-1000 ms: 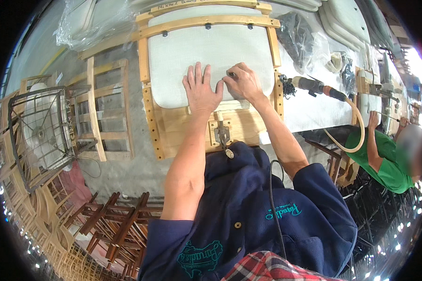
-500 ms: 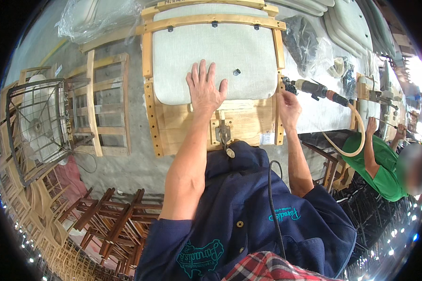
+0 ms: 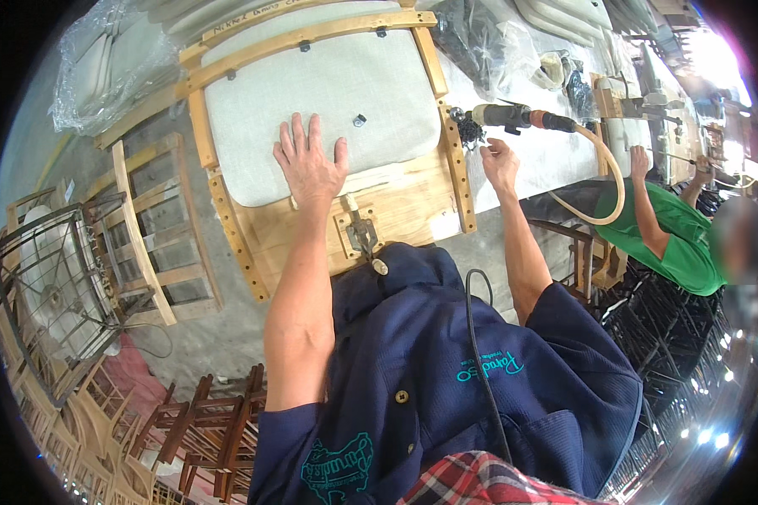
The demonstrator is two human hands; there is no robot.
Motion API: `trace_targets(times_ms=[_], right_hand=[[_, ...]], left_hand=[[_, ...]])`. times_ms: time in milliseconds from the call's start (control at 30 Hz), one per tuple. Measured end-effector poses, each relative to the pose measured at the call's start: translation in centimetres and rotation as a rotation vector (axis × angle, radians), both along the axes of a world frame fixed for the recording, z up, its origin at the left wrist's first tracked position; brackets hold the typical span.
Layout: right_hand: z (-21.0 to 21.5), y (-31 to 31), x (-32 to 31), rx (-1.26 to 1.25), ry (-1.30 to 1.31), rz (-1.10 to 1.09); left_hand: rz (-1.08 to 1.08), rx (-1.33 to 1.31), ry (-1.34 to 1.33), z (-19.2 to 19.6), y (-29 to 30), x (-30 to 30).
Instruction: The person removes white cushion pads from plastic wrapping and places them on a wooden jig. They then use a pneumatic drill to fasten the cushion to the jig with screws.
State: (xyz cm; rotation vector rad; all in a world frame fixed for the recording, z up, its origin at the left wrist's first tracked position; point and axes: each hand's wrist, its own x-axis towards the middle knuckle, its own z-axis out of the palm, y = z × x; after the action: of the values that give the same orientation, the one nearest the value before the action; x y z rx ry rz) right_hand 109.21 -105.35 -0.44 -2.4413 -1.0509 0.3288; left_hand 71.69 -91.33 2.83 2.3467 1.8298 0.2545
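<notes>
My left hand (image 3: 313, 168) lies flat, fingers spread, on a pale grey fabric-covered seat pad (image 3: 253, 109). The pad sits inside a wooden jig (image 3: 261, 227) with drilled side rails. A small black clip (image 3: 360, 121) rests loose on the pad, right of my left hand; a few similar ones line its far edge. Off the jig's right rail, my right hand (image 3: 502, 167) has its fingertips pinched together beside a heap of small black parts (image 3: 470, 130). Whatever it holds is too small to make out. An air screwdriver (image 3: 514, 116) with a cream hose lies just beyond that hand.
A toggle clamp (image 3: 362, 236) is fixed at the jig's near side. Clear plastic wrap and stacked pads (image 3: 556, 21) lie at the far right. At right works a person in a green shirt (image 3: 657, 236). A caged fan (image 3: 55, 286) and wooden frames (image 3: 147, 227) stand left.
The view has turned, so the jig appears tilted and further left. My right hand has moved from the jig's right rail to beside the black parts. My left hand stays on the pad.
</notes>
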Motion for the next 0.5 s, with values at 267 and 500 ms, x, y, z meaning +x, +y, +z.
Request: trace_targets(times_ms=[267,500], right_hand=[[-2.4,3.1,0.2,0.031,-0.175,0.216],[-2.2,4.2,-0.1,-0.009,-0.099,0.220]], left_hand=[[0.007,-0.019,0.028,0.0,0.0,-0.3],[0.016,-0.070,0.031,0.7,0.0,-0.2]])
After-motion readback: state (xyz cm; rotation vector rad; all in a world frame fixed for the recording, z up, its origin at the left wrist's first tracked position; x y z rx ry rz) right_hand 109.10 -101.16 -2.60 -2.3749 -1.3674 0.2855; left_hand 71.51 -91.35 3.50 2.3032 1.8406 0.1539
